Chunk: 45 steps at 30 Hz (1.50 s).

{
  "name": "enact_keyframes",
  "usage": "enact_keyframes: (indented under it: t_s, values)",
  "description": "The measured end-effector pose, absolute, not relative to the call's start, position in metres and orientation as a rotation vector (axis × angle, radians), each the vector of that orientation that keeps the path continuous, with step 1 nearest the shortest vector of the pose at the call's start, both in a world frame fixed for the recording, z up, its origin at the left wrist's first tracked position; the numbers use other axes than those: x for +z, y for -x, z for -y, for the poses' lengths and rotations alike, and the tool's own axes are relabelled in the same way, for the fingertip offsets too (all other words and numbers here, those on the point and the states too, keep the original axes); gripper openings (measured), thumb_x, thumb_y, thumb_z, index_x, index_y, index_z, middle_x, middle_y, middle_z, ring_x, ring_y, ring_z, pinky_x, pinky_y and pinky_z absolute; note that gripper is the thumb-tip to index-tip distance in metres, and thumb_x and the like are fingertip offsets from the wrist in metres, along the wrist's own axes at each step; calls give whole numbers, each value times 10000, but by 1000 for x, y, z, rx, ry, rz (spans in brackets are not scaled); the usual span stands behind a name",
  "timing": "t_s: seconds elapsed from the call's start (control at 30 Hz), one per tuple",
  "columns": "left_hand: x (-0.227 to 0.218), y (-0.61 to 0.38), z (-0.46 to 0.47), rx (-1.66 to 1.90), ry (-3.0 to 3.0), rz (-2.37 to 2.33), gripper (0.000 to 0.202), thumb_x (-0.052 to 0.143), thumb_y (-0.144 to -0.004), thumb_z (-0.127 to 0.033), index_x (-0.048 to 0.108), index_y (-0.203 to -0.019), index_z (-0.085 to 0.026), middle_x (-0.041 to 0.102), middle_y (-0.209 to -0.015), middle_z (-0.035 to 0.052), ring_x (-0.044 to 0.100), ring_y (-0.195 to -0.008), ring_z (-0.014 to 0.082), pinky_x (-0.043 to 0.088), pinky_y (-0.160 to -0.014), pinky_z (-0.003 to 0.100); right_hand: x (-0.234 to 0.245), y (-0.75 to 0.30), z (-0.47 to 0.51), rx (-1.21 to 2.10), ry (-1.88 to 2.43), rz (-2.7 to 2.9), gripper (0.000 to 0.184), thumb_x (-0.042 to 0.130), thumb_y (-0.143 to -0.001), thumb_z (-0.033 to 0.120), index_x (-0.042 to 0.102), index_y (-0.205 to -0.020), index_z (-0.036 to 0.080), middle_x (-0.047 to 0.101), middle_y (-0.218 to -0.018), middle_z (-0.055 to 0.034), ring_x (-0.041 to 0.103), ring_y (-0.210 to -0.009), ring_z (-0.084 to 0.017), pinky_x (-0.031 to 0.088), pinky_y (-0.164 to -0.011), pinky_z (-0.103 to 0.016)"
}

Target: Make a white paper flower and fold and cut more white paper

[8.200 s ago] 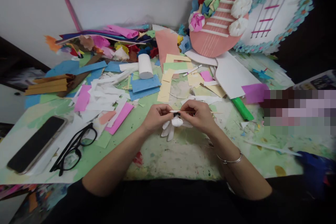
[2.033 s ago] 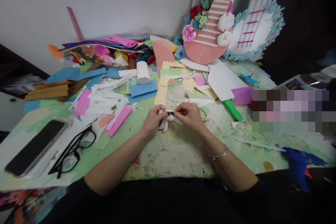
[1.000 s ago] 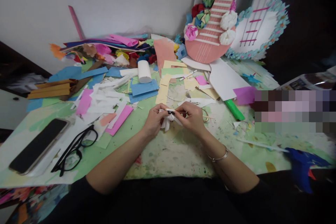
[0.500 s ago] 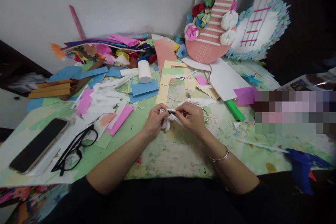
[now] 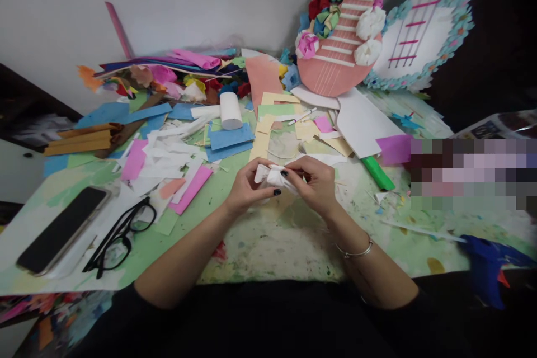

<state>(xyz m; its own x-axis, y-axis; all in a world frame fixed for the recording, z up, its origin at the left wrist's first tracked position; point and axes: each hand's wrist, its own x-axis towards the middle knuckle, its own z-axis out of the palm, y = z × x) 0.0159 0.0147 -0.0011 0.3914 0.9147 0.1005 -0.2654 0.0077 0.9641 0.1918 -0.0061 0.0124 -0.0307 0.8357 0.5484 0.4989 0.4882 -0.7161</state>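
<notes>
Between my two hands is a white crepe paper flower [image 5: 273,175], partly covered by my fingers. My left hand [image 5: 248,185] cups it from the left, with the thumb along its lower edge. My right hand [image 5: 314,182] pinches its right side, thumb and fingertips pressed on the paper. Scraps of yellow paper [image 5: 260,137] and folded blue paper [image 5: 230,141] lie just beyond my hands, near a white paper roll [image 5: 230,111]. White paper strips [image 5: 161,159] are heaped to the left.
A phone [image 5: 62,229] and black glasses [image 5: 121,235] lie at left. A blue glue gun [image 5: 486,268] sits at the right front edge. A pink paper lute [image 5: 339,70] with paper flowers leans on the back wall. A green roll [image 5: 378,172] lies at right.
My left thumb has slid down off the top of the flower to its lower edge. More of the white paper shows now. The view has shifted slightly.
</notes>
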Motion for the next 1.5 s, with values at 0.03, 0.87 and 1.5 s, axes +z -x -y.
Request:
enact_keyframes:
  t_s: [0.03,0.87,1.5]
  values:
    - [-1,-16,-15,1049,-1221,-703,428,836,-552,-182,639,-932,-174,629,-811,13,569,-715,134,442,-642,218,13,-192,6,402,1154,1686,115,615,-856,248,684,-778,199,649,-689,-16,524,-581,-119,430,-571,-270]
    - [-10,-14,-24,1116,-1292,-798,315,818,-629,-272,639,-866,-164,649,-727,-9,608,-571,98,541,-527,202,17,-197,7,400,1076,1756,147,561,-856,161,700,-901,177,643,-770,-37,550,-631,-116,417,-533,-242]
    - [-14,-12,-28,1191,-1137,-834,302,780,-624,-214,613,-873,-171,652,-667,-34,620,-511,105,489,-471,199,15,-212,-2,519,1195,1606,182,558,-860,222,726,-860,153,677,-676,-34,567,-550,-117,407,-519,-244]
